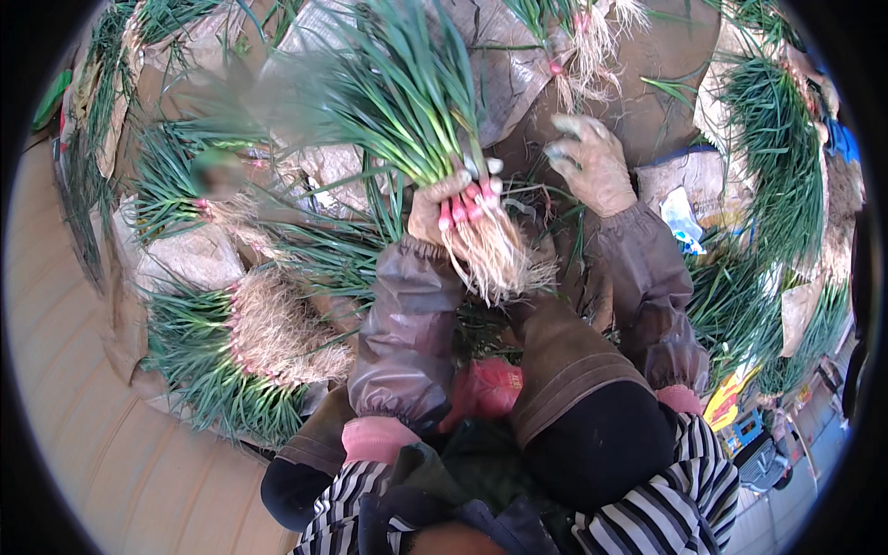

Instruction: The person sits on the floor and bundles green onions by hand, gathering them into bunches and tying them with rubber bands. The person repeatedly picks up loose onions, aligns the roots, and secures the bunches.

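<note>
My left hand (433, 205) is closed around a bunch of green onions (416, 132) with pink bulbs and long pale roots. The leaves fan up and to the left, and the roots hang over my left wrist's right side. To the right of the bunch, my right hand (590, 163) is raised with its fingers spread and curled, holding nothing. Both hands look gloved or coated in mud. Just above my right hand lie loose onions (576, 62) with pink bulbs and tangled roots on the ground.
A large onion pile (229, 388) sits at lower left, roots facing inward. A smaller bundle (173, 187) rests above it. More onion leaves (777, 166) are heaped along the right. A white-and-blue wrapper (681, 218) lies on a sack (694, 180). Between my legs is something red (489, 388).
</note>
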Tool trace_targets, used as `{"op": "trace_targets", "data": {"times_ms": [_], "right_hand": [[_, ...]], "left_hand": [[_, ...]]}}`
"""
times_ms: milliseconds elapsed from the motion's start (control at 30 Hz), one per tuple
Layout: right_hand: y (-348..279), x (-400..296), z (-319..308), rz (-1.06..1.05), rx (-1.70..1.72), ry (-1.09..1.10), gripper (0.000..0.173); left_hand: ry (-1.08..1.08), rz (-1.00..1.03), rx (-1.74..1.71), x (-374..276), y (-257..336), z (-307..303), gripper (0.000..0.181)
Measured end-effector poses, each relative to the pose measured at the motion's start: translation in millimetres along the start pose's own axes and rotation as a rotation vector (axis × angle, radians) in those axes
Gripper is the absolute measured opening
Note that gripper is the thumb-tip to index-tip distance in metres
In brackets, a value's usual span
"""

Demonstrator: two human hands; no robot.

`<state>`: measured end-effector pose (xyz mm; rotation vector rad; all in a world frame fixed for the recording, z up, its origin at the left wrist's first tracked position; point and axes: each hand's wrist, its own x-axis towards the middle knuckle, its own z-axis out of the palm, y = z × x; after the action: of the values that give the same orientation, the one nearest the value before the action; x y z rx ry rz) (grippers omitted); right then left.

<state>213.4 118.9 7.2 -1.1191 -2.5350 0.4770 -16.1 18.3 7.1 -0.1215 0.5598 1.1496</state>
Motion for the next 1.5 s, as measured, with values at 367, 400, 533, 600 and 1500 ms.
{"op": "trace_targets", "data": {"times_ms": [367,400,533,600,1500], "right_hand": [[-58,48,9,0.488,1.092,-0.391,0.052],[-64,45,18,0.422,1.334,-0.311,0.055],[-57,31,26,0.574,1.413,-0.441,0.044],[-58,27,26,0.582,1.531,-0.473,0.022],[18,-4,87,0.692,0.918,0.391,0.005]], "left_hand": [[-0.248,0.044,-0.137,-1,-30,-8,0.031],[-0.212,0.104,-0.191,-1,-34,-6,0.031],[-0.129,0.124,-0.125,-5,-36,-13,0.032],[-0.175,0.078,-0.095,0,-31,-15,0.031],[0.123,0.114,0.057,-9,-56,18,0.023]]}}
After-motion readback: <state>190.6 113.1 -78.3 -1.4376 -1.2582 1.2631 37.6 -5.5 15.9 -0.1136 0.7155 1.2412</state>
